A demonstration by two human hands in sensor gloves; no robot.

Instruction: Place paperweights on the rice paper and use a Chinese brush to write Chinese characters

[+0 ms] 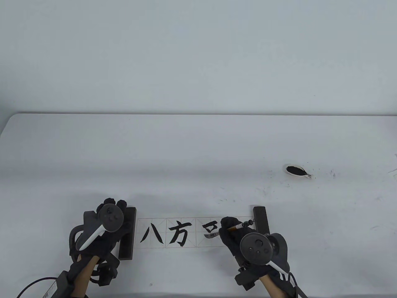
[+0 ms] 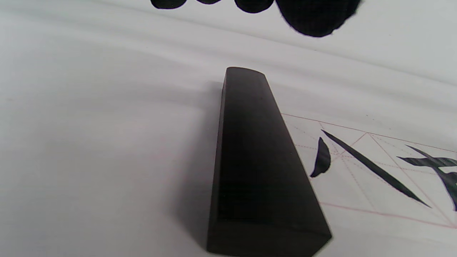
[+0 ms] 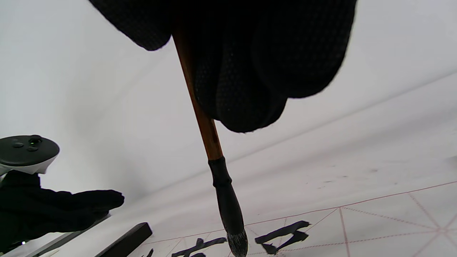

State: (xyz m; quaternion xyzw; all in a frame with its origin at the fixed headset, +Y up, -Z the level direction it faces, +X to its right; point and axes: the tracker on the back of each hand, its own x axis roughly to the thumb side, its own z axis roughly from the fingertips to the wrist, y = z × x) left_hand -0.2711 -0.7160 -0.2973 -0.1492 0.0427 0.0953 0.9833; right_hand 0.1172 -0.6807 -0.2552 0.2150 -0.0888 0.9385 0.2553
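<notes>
Rice paper (image 1: 192, 232) bears black characters in red grid.

I see a brush (image 3: 200, 117) with a smooth brown wooden handle and dark, soft hairs. The block (image 2: 257, 171) looks dull, dark and smooth. My gloves (image 3: 257, 71) are bumpy black cloth. The paper (image 2: 375, 185) is thin and matt; the worktop (image 1: 198, 149) is smooth.

dark paperweight (image 2: 257, 171) on gridded rice paper (image 2: 375, 185), inked strokes (image 2: 371, 167)
</notes>
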